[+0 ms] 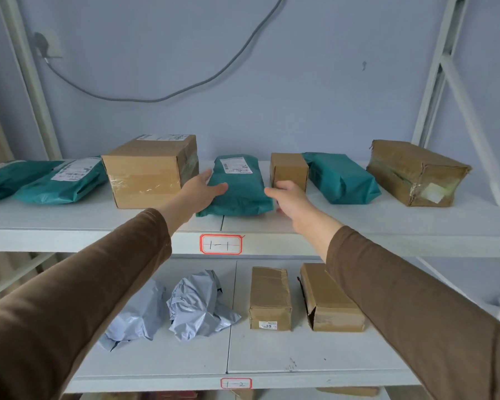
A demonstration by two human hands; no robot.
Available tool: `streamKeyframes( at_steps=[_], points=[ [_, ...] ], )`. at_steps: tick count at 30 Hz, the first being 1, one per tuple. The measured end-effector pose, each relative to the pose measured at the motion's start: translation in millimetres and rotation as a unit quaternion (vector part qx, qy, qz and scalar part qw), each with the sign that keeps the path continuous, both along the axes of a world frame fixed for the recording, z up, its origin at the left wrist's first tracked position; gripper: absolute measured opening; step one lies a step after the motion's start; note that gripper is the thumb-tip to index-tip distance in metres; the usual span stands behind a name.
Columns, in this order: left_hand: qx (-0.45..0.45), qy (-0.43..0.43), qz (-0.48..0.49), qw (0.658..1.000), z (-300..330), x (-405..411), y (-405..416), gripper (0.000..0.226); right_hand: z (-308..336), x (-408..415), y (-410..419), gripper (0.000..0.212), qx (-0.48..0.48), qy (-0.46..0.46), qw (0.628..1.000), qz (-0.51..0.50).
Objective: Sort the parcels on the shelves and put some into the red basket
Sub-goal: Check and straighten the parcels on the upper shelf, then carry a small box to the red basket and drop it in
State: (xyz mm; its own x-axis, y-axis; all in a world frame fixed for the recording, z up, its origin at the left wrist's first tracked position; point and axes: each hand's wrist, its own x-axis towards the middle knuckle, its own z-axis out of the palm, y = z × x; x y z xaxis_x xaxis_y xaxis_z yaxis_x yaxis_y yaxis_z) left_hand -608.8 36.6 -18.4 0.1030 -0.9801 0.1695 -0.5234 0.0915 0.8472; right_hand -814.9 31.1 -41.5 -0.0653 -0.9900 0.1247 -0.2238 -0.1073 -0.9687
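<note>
your left hand [203, 189] lies on the near left edge of the teal mailer bag [240, 186] in the middle of the upper shelf [70, 217], fingers spread loose and flat on the plastic with the thumb up beside the large cardboard box [150, 168]; your right hand [287, 197] meets the same bag at its near right corner, fingers curled narrow around the edge, though you cannot tell how firmly they grip; the bag rests flat on the shelf, its white shipping label [236, 165] facing up at the far end; just right of it stands a small cardboard box [288, 168], touching a second teal bag [341, 180], and a worn taped box [416, 171] sits further right; two more teal bags [61, 180] lie left of the large box; a red-bordered tag [220, 243] reading 1-1 marks the shelf's front rail; on the lower shelf [272, 353], two crumpled grey mailer bags [197, 307] lie left of two narrow cardboard boxes [269, 298]; both your sleeves [70, 298] are brown; a grey cable [156, 96] hangs along the wall behind.
</note>
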Motion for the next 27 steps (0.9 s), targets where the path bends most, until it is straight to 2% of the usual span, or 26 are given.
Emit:
streamKeyframes(
  at_steps=[3, 6, 10, 17, 21, 24, 27],
  points=[
    [-0.073, -0.035, 0.0, 0.997, 16, -19, 16, 0.067, 7, -31, 10, 0.052, -0.038, 0.012, 0.998, -0.038],
    [-0.093, -0.038, -0.024, 0.995, 27, -49, 24, 0.064, 12, -62, 20, 0.05, -0.036, 0.004, 0.998, -0.057],
    [-0.063, -0.003, -0.056, 0.996, 29, -95, 25, 0.067, 13, -93, 30, 0.054, -0.013, -0.033, 0.998, -0.061],
    [-0.001, 0.077, -0.04, 0.996, 29, -148, 2, 0.073, 22, -101, 9, 0.053, 0.033, -0.113, 0.993, -0.017],
    [0.028, 0.1, -0.001, 0.995, 32, -152, -34, 0.073, 29, -95, -14, 0.057, 0.047, -0.129, 0.991, -0.003],
    [0.049, 0.169, 0.007, 0.984, 33, -150, -66, 0.071, 32, -91, -31, 0.061, 0.056, -0.12, 0.991, 0.01],
    [0.069, 0.175, 0.006, 0.982, 34, -149, -87, 0.062, 33, -87, -50, 0.063, 0.061, -0.113, 0.992, 0.012]
  ],
)
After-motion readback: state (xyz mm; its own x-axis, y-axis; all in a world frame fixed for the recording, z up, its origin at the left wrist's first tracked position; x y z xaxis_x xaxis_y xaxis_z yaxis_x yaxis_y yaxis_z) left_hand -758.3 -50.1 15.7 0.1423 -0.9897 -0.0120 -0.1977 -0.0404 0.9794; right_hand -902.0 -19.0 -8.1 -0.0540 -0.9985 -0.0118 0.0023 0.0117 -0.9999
